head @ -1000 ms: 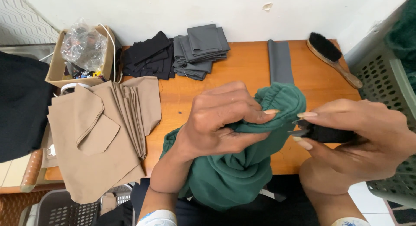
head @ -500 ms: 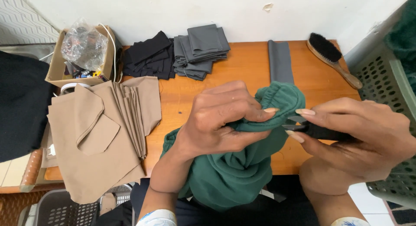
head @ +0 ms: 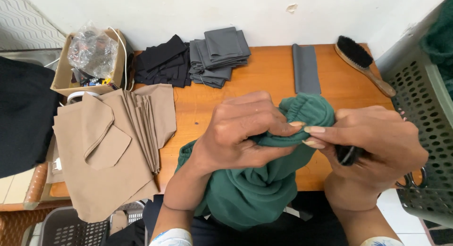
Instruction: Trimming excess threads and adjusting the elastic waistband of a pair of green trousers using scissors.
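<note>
Both hands work the gathered edge of a dark green fabric garment [head: 264,189] above the tabletop's [head: 264,81] near edge.
The left hand [head: 240,130] clenches the bunched rim; the right hand [head: 377,147] pinches it beside, gripping a small black tool [head: 348,155]. Keeping the edge taut between the fingers should help.

Both forearms are bare from wrist to near the elbow. The left hand [head: 245,133] and the right hand [head: 377,147] wear no gloves or rings, and the right hand's fingernails are long and pale. Below each hand, at the elbow, shows the edge of a light sleeve with bluish print. Dark clothing covers the lap.
</note>
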